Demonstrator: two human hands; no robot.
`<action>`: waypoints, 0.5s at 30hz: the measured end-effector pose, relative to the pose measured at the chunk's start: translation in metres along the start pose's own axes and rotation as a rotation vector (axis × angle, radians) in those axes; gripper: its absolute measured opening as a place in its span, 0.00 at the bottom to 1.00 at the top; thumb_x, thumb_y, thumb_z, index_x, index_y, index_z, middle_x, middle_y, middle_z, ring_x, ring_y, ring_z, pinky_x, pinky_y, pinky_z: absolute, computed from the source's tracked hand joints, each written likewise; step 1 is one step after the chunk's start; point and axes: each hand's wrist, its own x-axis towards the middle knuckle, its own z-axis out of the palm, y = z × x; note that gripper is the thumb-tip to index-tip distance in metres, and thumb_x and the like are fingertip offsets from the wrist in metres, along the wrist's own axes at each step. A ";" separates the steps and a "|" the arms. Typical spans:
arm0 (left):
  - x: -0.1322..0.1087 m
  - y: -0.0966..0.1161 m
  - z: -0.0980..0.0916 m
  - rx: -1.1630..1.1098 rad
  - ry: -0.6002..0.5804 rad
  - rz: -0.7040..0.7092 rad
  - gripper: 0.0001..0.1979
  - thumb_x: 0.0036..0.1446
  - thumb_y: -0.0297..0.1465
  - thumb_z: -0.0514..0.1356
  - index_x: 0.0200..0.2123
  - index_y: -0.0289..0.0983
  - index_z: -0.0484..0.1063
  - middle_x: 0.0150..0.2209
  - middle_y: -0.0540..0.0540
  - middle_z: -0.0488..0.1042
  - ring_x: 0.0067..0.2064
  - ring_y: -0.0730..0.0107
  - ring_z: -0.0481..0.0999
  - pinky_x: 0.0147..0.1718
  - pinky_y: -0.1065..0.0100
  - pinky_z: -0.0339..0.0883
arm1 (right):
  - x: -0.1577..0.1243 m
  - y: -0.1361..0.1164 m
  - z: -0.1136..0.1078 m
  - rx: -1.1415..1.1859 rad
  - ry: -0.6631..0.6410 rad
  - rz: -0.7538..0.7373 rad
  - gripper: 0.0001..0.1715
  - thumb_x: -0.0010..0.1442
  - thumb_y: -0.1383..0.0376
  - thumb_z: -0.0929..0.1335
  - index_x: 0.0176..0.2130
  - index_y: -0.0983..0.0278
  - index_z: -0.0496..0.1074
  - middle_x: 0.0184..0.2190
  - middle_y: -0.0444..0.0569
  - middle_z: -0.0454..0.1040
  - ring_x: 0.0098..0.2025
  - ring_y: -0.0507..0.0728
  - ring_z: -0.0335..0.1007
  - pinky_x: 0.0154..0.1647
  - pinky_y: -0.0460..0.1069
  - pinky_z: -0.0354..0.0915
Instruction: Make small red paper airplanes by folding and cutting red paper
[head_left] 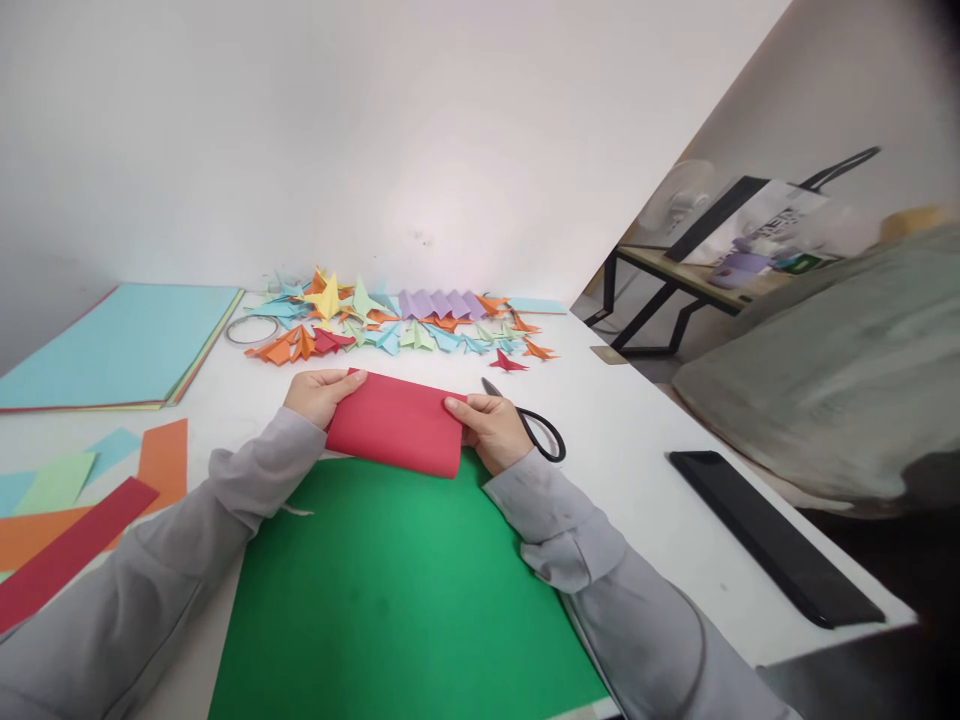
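Between both hands is a red sheet of paper (397, 425), bent over into a rounded fold along its lower edge. My left hand (319, 396) pinches its upper left corner, thumb on the front. At the upper right, my right hand (493, 428) grips it the same way, with the other fingers behind the paper. Below lies a large green sheet (405, 580), flat on the table. Just past my right hand is a pair of black-handled scissors (551, 440), partly hidden by that hand.
Many folded paper shapes (360, 305) and a pleated purple paper (442, 304) lie along the wall. A stack of coloured sheets (127, 340) sits at the back left, with loose cut strips (82, 540) nearer. A black flat object (772, 535) rests at the right edge.
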 end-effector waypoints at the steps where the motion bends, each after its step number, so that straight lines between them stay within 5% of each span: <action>1: 0.000 0.000 0.000 0.000 0.008 0.001 0.18 0.27 0.38 0.70 0.22 0.32 0.75 0.18 0.49 0.74 0.19 0.75 0.69 0.19 0.75 0.59 | 0.000 0.000 0.000 -0.002 0.001 -0.001 0.18 0.36 0.56 0.76 0.19 0.67 0.71 0.16 0.42 0.71 0.17 0.48 0.64 0.17 0.43 0.61; 15: -0.003 -0.001 0.003 0.020 0.097 0.016 0.17 0.27 0.37 0.70 0.22 0.33 0.75 0.20 0.48 0.75 0.21 0.73 0.71 0.20 0.73 0.62 | -0.001 -0.002 0.002 -0.067 0.041 -0.019 0.20 0.36 0.54 0.75 0.19 0.67 0.70 0.16 0.42 0.71 0.17 0.48 0.65 0.17 0.44 0.63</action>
